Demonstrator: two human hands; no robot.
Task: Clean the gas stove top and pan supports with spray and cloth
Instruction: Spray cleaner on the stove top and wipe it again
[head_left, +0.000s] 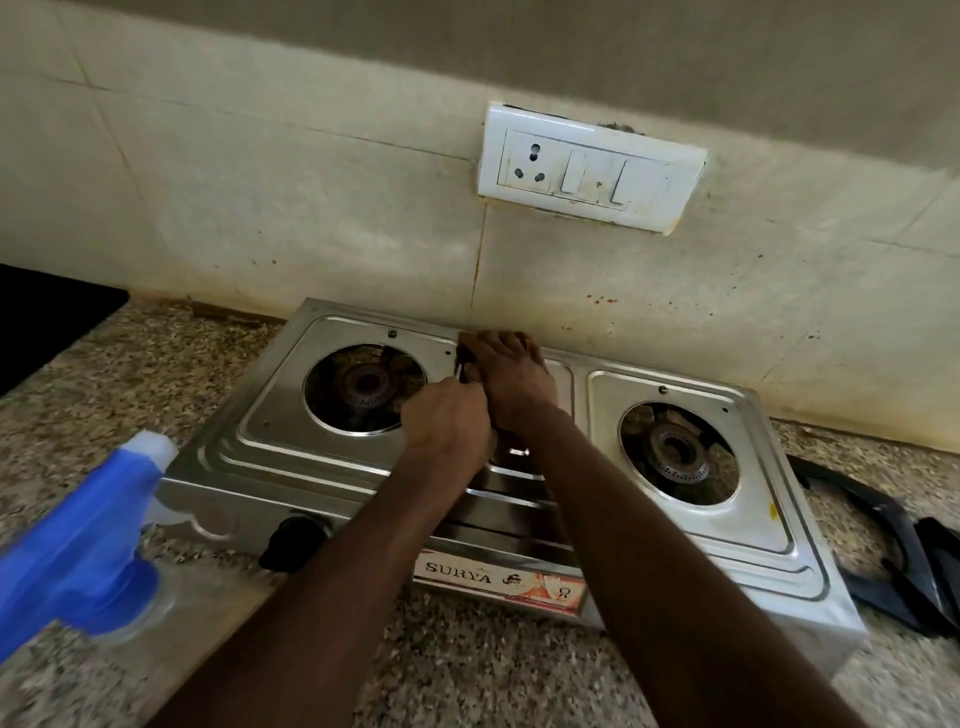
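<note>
Stove (291, 444): on your counter (467, 680), its middle hidden by your arms.
Spray bottle (88, 551): blue and blurred, by the stove's left front corner.
Pan supports (893, 561): black, right of the stove, cut off.
Left hand (448, 422): curled, pinching the cloth.
Right hand (514, 376): touching your left hand, lying over the cloth; its grip is hidden.
Cloth (466, 358): dark, mostly covered, at the stove's back middle.

My left hand (449, 415) grips a dark cloth (464, 358) beside my right hand (514, 376), rear centre of the stove (291, 426); spray bottle (78, 545) at left.
</note>
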